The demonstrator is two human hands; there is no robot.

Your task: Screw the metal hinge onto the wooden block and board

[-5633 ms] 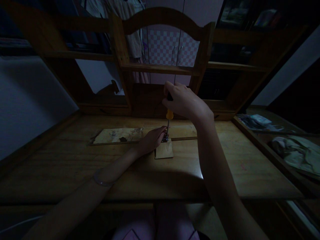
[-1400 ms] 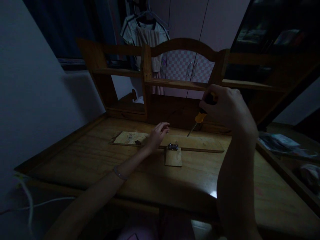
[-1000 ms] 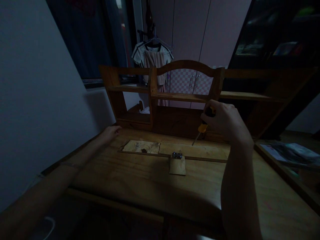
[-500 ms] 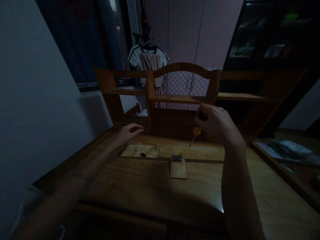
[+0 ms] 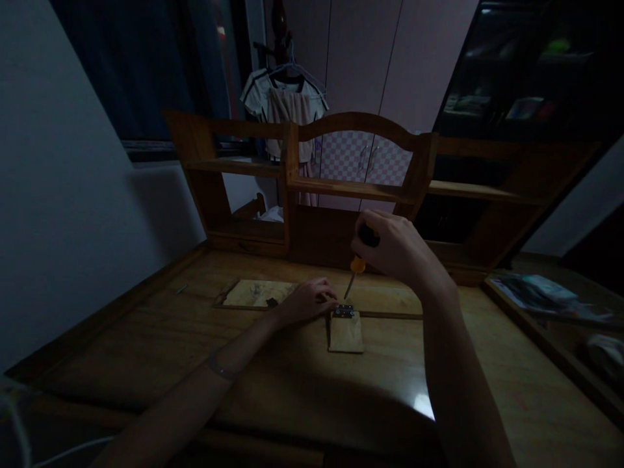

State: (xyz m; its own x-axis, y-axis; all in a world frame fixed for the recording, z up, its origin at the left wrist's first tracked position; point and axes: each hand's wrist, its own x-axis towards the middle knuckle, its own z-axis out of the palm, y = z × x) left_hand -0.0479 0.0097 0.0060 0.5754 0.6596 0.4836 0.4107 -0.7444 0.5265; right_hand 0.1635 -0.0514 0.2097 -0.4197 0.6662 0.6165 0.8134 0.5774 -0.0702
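Observation:
My right hand point(image 5: 394, 249) is closed round the dark grip of a screwdriver point(image 5: 355, 268) with an orange collar. Its thin shaft slants down to the left, the tip just above a small metal hinge point(image 5: 344, 311). The hinge joins a small square wooden block point(image 5: 346, 333) to a long flat wooden board point(image 5: 390, 302) lying on the desk. My left hand point(image 5: 309, 300) rests on the board just left of the hinge, fingers pinched together; what they hold, if anything, is too small to make out.
The wooden desk point(image 5: 273, 370) carries a shelf unit point(image 5: 351, 185) along its back edge. Papers and cloth point(image 5: 541, 292) lie on a side surface at the right. A wall stands close on the left. Clothes point(image 5: 285, 104) hang behind the shelf. A white cable point(image 5: 63, 448) shows at bottom left.
My left hand swung out to the desk's far left corner, then came back beside the hinge. My right hand brought the screwdriver down and left toward the hinge.

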